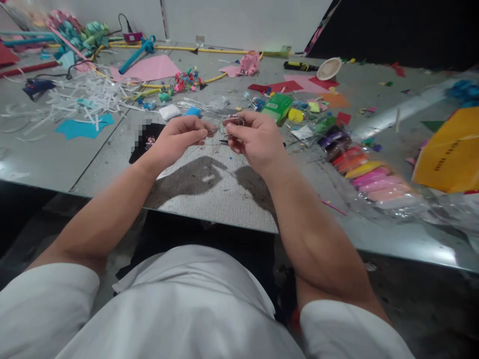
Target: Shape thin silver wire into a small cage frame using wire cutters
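Head: littered grey table [232,202], white wall [239,25] behind.

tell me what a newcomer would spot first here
Probably the left hand and right hand, close together near the center, the right holding a wire ring. Then the yellow packet at far right, bright packs to its left. White strips scattered at upper left likely come next.

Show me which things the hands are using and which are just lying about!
Seem to be in use:
thin wire ring, held by the right hand
whatever the left hand has at its fingertips, close by the ring; too small to tell

Seem to be just lying about:
white paper strips
pink sheet
green packet
yellow packet
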`<action>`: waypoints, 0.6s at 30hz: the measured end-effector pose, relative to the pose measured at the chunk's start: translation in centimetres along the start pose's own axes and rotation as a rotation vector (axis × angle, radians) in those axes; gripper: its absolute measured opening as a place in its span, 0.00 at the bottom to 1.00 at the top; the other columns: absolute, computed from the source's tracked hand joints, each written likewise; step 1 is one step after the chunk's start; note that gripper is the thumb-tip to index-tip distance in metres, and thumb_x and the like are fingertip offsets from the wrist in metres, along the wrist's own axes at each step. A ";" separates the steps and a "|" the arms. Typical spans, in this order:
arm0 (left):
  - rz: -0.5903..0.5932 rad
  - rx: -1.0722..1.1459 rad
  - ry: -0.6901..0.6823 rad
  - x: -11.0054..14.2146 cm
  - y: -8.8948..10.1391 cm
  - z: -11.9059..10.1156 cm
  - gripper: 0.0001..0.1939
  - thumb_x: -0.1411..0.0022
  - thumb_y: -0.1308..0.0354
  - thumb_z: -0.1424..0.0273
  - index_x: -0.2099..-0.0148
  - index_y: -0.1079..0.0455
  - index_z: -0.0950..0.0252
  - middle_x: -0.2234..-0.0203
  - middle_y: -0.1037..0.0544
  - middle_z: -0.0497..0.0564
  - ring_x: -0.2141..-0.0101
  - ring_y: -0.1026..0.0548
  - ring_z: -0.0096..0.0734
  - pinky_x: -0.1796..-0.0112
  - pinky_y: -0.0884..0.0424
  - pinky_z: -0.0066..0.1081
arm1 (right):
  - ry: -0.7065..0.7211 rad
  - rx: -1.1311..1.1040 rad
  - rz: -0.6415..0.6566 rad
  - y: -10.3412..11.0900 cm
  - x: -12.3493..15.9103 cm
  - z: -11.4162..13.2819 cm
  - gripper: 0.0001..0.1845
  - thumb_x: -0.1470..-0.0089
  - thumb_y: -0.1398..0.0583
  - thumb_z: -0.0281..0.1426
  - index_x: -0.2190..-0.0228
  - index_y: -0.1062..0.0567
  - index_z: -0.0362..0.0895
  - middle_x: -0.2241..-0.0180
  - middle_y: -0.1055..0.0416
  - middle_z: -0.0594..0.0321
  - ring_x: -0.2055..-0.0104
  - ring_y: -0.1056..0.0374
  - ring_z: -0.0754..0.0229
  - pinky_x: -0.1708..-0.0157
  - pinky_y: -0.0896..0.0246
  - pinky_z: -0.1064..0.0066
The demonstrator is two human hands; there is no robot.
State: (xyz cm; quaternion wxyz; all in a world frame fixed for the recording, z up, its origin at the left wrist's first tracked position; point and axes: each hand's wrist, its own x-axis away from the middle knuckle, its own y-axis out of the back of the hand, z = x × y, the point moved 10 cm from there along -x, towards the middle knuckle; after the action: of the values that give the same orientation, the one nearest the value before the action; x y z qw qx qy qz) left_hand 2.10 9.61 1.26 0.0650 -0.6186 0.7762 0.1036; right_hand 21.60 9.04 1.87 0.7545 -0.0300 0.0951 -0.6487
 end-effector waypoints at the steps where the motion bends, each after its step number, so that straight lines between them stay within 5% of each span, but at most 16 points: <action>1: 0.003 0.001 -0.002 0.0 0.0 -0.1 0.20 0.29 0.17 0.65 0.65 0.26 0.59 0.57 0.10 0.54 0.45 0.09 0.45 0.45 0.13 0.41 | 0.004 0.000 -0.005 0.1 0.0 0.1 0.20 0.38 0.15 0.33 0.63 0.20 0.53 0.71 0.28 0.72 0.71 0.30 0.63 0.78 0.38 0.74; 5: -0.023 0.028 -0.052 0.2 0.5 -0.5 0.18 0.29 0.19 0.65 0.65 0.26 0.59 0.54 0.08 0.54 0.47 0.11 0.43 0.45 0.10 0.43 | -0.011 -0.018 -0.010 0.3 0.2 0.5 0.15 0.31 0.21 0.24 0.63 0.18 0.50 0.70 0.28 0.72 0.71 0.35 0.67 0.75 0.39 0.76; 9: -0.044 0.035 -0.100 0.4 0.8 -0.8 0.20 0.30 0.18 0.64 0.67 0.26 0.58 0.52 0.09 0.55 0.50 0.10 0.42 0.47 0.09 0.45 | -0.020 -0.033 -0.004 0.3 0.6 0.9 0.14 0.26 0.22 0.26 0.62 0.18 0.50 0.68 0.27 0.72 0.69 0.35 0.65 0.72 0.38 0.76; 18: -0.005 -0.005 -0.101 0.1 0.4 -0.9 0.21 0.35 0.15 0.67 0.71 0.24 0.60 0.54 0.10 0.54 0.58 0.11 0.37 0.51 0.10 0.44 | 0.102 -0.081 -0.035 1.0 -1.9 -0.8 0.17 0.36 0.18 0.36 0.65 0.20 0.55 0.69 0.24 0.71 0.66 0.24 0.65 0.65 0.21 0.74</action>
State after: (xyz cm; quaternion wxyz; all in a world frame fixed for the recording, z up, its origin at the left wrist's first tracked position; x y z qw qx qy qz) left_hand 1.69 9.37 2.14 0.1029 -0.6145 0.7702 0.1363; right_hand 22.17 11.17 1.07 0.7355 -0.0289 0.1589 -0.6580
